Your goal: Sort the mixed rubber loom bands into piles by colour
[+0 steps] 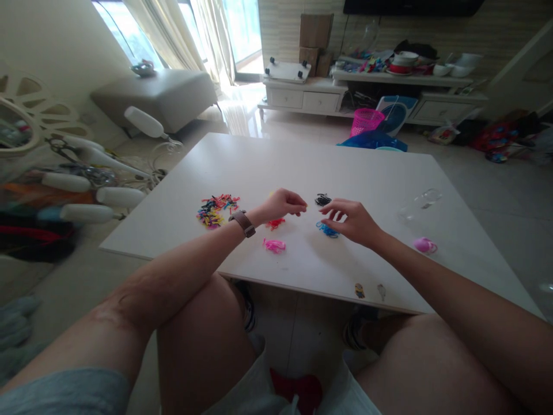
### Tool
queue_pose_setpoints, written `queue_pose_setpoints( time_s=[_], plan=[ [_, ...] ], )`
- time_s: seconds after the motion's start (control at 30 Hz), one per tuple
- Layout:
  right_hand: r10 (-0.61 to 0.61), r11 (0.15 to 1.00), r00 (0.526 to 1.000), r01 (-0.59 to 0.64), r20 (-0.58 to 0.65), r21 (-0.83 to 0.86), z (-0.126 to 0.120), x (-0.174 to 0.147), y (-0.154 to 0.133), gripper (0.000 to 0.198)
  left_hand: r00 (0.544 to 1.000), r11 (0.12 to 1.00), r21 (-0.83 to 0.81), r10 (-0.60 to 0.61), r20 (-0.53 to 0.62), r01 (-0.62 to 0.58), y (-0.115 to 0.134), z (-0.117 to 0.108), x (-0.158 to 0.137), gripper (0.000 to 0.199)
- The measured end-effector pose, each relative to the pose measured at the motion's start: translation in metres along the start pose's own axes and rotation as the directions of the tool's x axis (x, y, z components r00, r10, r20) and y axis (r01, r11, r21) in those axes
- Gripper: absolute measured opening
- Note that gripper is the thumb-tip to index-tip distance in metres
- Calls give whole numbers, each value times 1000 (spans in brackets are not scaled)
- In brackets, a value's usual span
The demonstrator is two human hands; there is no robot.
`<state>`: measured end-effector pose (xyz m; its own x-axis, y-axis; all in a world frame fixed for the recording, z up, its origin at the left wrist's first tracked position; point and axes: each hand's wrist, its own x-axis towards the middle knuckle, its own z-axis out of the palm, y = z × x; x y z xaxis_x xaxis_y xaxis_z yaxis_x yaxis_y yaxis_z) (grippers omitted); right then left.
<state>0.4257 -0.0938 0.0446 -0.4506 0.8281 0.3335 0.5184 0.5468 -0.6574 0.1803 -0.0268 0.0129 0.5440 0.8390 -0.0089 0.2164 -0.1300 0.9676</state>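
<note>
My left hand, with a watch on its wrist, hangs above the table with thumb and fingers pinched; what is in the pinch is too small to make out. Just right of it, my right hand has its fingers apart and curved, over the edge of a pile of blue bands. Small rubber-band-like strips lie sorted by colour: a black pile, a red pile partly under my left hand, and a pink pile. Farther left spreads a mixed-colour pile.
On the white table, a purple object and a clear plastic container lie at the right. A minion figure and a small pale piece sit near the front edge. A pink basket stands behind the table.
</note>
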Motion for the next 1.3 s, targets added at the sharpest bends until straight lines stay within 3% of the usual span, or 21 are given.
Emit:
queue_pose_setpoints(
  time_s=[0.07, 0.13, 0.23, 0.37, 0.63, 0.83, 1.03, 1.3],
  plan=[
    [-2, 1000, 1000, 2, -7, -18, 0, 0, 2, 13, 980, 997, 10, -76, -183, 79, -10, -21, 4, 23],
    [-2, 999, 1000, 2, -2, -36, 0, -1, 4, 12, 925, 987, 10, -149, -349, 163, -22, -40, 5, 22],
    [-7, 998, 1000, 7, 13, -61, -1, -1, 5, 14, 845, 958, 25, -239, -478, 285, -35, -57, 5, 18],
    [-17, 997, 1000, 18, 14, -81, -3, -1, 5, 14, 807, 939, 0, -296, -511, 345, -45, -60, 8, 16],
    [-20, 997, 1000, 21, 12, -74, -5, -1, 5, 13, 765, 934, 5, -289, -575, 356, -49, -59, 16, 22],
    [-39, 992, 998, 44, 45, -118, -4, -2, 7, 13, 709, 954, -36, -247, -660, 298, -45, -97, 0, 18],
    [-45, 988, 998, 52, 55, -145, -6, -2, 9, 13, 649, 953, 1, -205, -733, 303, -50, -144, -38, 22],
    [-52, 987, 994, 65, 93, -146, -5, -2, 12, 13, 678, 874, 165, -223, -701, 457, -64, -162, -85, 23]
  ],
)
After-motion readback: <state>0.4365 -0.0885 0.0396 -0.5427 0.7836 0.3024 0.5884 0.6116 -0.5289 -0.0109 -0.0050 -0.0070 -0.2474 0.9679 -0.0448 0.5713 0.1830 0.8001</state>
